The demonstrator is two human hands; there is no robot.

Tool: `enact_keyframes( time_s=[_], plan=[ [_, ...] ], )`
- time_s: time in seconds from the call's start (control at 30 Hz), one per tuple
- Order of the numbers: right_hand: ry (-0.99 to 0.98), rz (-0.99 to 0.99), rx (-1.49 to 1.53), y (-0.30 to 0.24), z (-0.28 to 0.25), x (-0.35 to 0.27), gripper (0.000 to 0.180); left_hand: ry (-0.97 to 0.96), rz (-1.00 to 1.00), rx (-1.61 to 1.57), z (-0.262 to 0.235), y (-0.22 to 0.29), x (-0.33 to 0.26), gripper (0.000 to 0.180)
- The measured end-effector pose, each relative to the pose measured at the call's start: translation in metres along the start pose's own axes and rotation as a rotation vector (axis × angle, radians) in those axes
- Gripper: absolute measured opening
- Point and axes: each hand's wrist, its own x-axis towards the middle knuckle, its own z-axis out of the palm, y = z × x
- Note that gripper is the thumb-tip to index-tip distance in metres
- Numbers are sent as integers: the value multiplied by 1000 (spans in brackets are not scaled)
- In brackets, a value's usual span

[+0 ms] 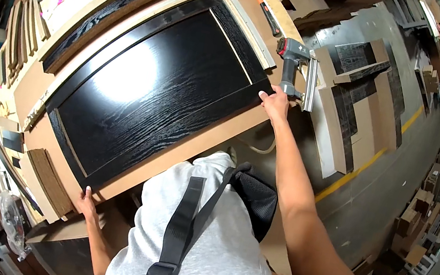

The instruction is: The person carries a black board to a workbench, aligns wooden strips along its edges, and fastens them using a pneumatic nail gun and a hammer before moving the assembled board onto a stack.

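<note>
On the workbench (169, 156), the black panel (177, 80) lies flat, a nail gun (290, 67) just right of it, the right hand (276, 105) and left hand (86, 203) part-closed at its near corners, any grip unclear; even pressure there should keep it square.

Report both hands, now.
Left hand: at the black panel's near left corner; grip cannot be told.
Right hand: at its near right corner; grip cannot be told.
</note>
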Motion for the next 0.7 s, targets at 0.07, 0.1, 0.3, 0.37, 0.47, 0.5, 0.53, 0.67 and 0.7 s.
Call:
enact_keyframes(
  time_s=[0.07,0.1,0.3,0.37,0.47,0.5,0.53,0.67,0.7],
  plan=[
    [-4,82,44,0,5,-3,54,-52,-26,-20,-6,-10,5,37],
    [11,75,5,6,6,2,53,-47,-5,-14,-2,-7,7,35],
    [38,113,-88,-14,1,-7,57,-73,5,-155,0,-19,16,25],
    [24,124,-62,-12,-5,-2,57,-76,-32,-156,-2,-6,11,24],
    [-9,142,15,-6,-3,-1,54,-100,-42,-169,-5,-5,13,27],
    [-19,124,9,-3,-3,2,55,-104,-20,-161,-3,-1,12,26],
    [-28,107,6,1,-3,4,55,-109,5,-152,-3,1,12,24],
    [-41,37,11,-17,-1,0,46,-96,-64,-100,-10,-10,16,20],
    [-32,47,11,-13,-2,2,47,-136,-72,-103,-13,-10,19,22]
  ],
)
